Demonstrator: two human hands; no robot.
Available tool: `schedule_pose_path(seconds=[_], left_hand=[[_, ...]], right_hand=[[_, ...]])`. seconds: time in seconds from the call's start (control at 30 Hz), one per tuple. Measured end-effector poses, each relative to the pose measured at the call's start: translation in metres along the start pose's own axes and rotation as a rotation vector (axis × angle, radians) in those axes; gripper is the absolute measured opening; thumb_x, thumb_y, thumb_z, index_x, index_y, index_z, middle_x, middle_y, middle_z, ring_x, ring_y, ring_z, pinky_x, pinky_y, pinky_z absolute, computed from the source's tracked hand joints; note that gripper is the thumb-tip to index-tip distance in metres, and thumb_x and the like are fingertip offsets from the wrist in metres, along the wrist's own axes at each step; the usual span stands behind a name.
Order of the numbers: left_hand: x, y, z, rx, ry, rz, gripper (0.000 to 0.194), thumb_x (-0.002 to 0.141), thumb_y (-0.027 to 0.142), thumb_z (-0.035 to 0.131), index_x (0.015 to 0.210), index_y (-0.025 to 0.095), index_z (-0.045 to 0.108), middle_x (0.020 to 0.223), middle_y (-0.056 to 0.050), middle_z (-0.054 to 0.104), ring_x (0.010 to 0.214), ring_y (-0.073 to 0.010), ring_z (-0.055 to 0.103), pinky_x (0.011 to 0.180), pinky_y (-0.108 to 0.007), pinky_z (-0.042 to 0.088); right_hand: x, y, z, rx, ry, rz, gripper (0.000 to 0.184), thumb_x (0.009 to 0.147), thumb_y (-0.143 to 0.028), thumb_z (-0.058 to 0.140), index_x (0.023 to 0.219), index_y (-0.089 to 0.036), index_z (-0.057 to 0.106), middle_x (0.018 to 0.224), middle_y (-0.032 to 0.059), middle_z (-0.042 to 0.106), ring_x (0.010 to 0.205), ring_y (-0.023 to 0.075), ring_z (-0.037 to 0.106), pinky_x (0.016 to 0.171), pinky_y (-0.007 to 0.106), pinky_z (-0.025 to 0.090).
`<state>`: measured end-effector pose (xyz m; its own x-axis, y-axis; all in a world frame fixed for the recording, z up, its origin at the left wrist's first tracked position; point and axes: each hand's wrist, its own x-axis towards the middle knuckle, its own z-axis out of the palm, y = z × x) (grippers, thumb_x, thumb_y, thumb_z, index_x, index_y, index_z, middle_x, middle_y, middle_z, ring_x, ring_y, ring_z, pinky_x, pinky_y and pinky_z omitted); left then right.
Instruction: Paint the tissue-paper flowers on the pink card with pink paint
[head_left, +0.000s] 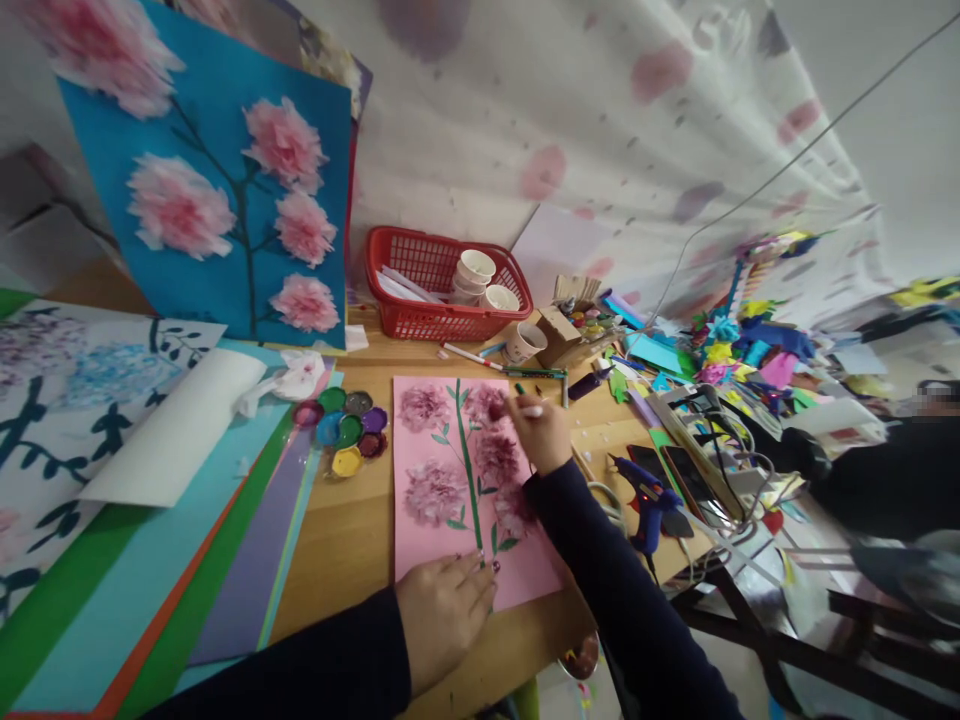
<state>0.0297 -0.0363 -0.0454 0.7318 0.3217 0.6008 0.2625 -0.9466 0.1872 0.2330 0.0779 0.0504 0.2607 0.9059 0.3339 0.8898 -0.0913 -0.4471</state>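
A pink sheet of paper (424, 545) lies on the wooden table, bearing a green stem, leaves and several mottled purple-pink blossoms. My left hand (444, 612) rests flat across its lower edge, fingers stretched out. At the upper right blossom, my right hand (541, 432) is closed around a white-handled dabber (531, 411). A dark red, rounded tip shows at the paper; the fingers partly hide the tool, so its exact kind is unclear. Left of the sheet sits a cluster of small paint pots (349, 430) in several colours.
Behind stands a red basket (450, 325) with paper cups. A blue panel with pink paper flowers (206, 90) leans at the left, above coloured sheets (247, 560). To the right are a blue glue gun (651, 500), phones (694, 482), cables and craft scraps. A person sits at far right.
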Motion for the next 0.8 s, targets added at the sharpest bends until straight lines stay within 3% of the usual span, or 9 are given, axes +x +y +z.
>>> schedule_pose_path(seconds=[0.1,0.23,0.3,0.4,0.47,0.53,0.57,0.67,0.8], left_hand=[[0.0,0.0,-0.002,-0.009,-0.039,0.002,0.024,0.095,0.016,0.043,0.101,0.015,0.067,0.109,-0.003,0.071,0.103,-0.0175,0.063,0.082,-0.029,0.049],[0.001,0.001,-0.003,-0.02,-0.109,-0.033,0.022,0.094,0.021,0.048,0.1,0.015,0.067,0.1,-0.005,0.073,0.096,-0.019,0.064,0.07,-0.029,0.049],[0.001,0.002,-0.004,-0.022,-0.136,-0.039,0.021,0.093,0.022,0.05,0.101,0.014,0.067,0.098,-0.006,0.073,0.095,-0.0202,0.065,0.068,-0.029,0.049],[0.002,0.002,-0.007,-0.026,-0.149,-0.026,0.021,0.093,0.021,0.051,0.107,0.014,0.065,0.111,-0.006,0.07,0.105,-0.021,0.061,0.077,-0.03,0.049],[0.003,0.002,-0.009,-0.031,-0.156,-0.026,0.019,0.093,0.021,0.051,0.104,0.015,0.066,0.108,-0.004,0.07,0.102,-0.02,0.062,0.075,-0.029,0.049],[0.003,0.002,-0.012,-0.033,-0.164,-0.033,0.019,0.093,0.022,0.051,0.098,0.015,0.068,0.099,-0.004,0.072,0.094,-0.0193,0.064,0.07,-0.028,0.049],[0.004,0.002,-0.013,-0.032,-0.163,-0.036,0.019,0.093,0.021,0.051,0.098,0.014,0.068,0.099,-0.004,0.072,0.094,-0.0193,0.064,0.071,-0.028,0.049],[0.004,0.002,-0.015,-0.031,-0.151,-0.036,0.02,0.094,0.02,0.05,0.103,0.014,0.067,0.109,-0.005,0.07,0.102,-0.0197,0.062,0.079,-0.029,0.049],[0.006,0.002,-0.015,-0.04,-0.149,-0.042,0.019,0.094,0.021,0.05,0.099,0.015,0.068,0.103,-0.004,0.072,0.098,-0.0189,0.063,0.075,-0.029,0.05]], right_hand=[[-0.025,-0.017,-0.009,0.049,0.043,0.022,0.046,0.088,-0.05,0.048,0.061,-0.018,0.068,0.056,0.004,0.066,0.05,0.0127,0.055,0.05,0.023,0.035],[-0.078,-0.054,-0.002,0.258,-0.272,-0.174,0.042,0.089,-0.04,0.052,0.056,-0.018,0.065,0.049,0.0,0.057,0.044,0.0092,0.048,0.047,0.022,0.033],[-0.093,-0.062,0.005,0.308,-0.327,-0.197,0.038,0.089,-0.035,0.053,0.057,-0.018,0.065,0.052,-0.0001,0.059,0.046,0.0086,0.049,0.047,0.021,0.034],[-0.094,-0.061,0.011,0.26,-0.117,-0.119,0.036,0.088,-0.033,0.054,0.059,-0.018,0.066,0.054,0.0008,0.061,0.048,0.0096,0.052,0.049,0.022,0.036],[-0.089,-0.059,0.013,0.283,-0.154,-0.142,0.038,0.088,-0.036,0.054,0.058,-0.017,0.066,0.053,0.0011,0.061,0.047,0.0095,0.05,0.047,0.022,0.035],[-0.084,-0.059,0.016,0.331,-0.294,-0.24,0.038,0.087,-0.041,0.055,0.059,-0.017,0.066,0.054,0.0009,0.062,0.046,0.0088,0.05,0.047,0.021,0.035],[-0.083,-0.059,0.016,0.323,-0.299,-0.24,0.04,0.088,-0.042,0.054,0.058,-0.017,0.066,0.052,0.0005,0.061,0.045,0.0084,0.049,0.046,0.021,0.034],[-0.083,-0.059,0.017,0.241,-0.112,-0.155,0.045,0.089,-0.042,0.052,0.053,-0.017,0.063,0.05,0.0011,0.059,0.044,0.0086,0.048,0.046,0.022,0.033],[-0.089,-0.058,0.013,0.237,-0.239,-0.299,0.044,0.089,-0.04,0.052,0.053,-0.017,0.062,0.051,0.0011,0.059,0.045,0.0082,0.048,0.047,0.021,0.034]])
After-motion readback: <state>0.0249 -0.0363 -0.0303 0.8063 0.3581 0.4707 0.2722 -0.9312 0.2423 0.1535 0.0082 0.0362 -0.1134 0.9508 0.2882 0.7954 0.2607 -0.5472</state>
